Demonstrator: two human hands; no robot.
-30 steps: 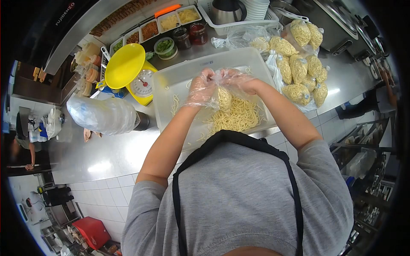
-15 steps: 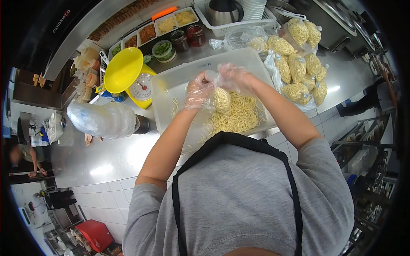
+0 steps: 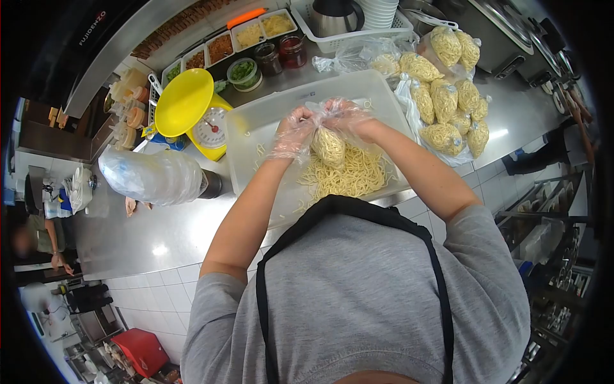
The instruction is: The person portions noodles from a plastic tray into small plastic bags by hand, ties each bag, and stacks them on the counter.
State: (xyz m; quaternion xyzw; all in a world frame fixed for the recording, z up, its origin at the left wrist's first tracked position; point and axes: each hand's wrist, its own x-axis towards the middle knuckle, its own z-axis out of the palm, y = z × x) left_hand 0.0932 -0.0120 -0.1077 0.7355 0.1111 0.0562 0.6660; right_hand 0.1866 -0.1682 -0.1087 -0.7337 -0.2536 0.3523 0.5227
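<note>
A clear plastic bag of noodles hangs from both my hands above a wide translucent tub. My left hand, in a thin clear glove, pinches the bag's gathered neck on its left side. On the other side, my right hand, gloved too, is closed on the same neck. Exactly how the fingers grip the plastic is blurred by the gloves. Loose yellow noodles lie heaped in the tub below the bag, with a few stray strands near its walls.
Several filled noodle bags are piled at the right. A yellow scale with a round pan stands left of the tub, near a plastic-wrapped stack. Jars and topping trays line the back. Another person's arm shows far left.
My hands have come closer together at the bag's neck, the right one shifting slightly left. The bag has swung a little left. At far left the other person's arm has moved.
</note>
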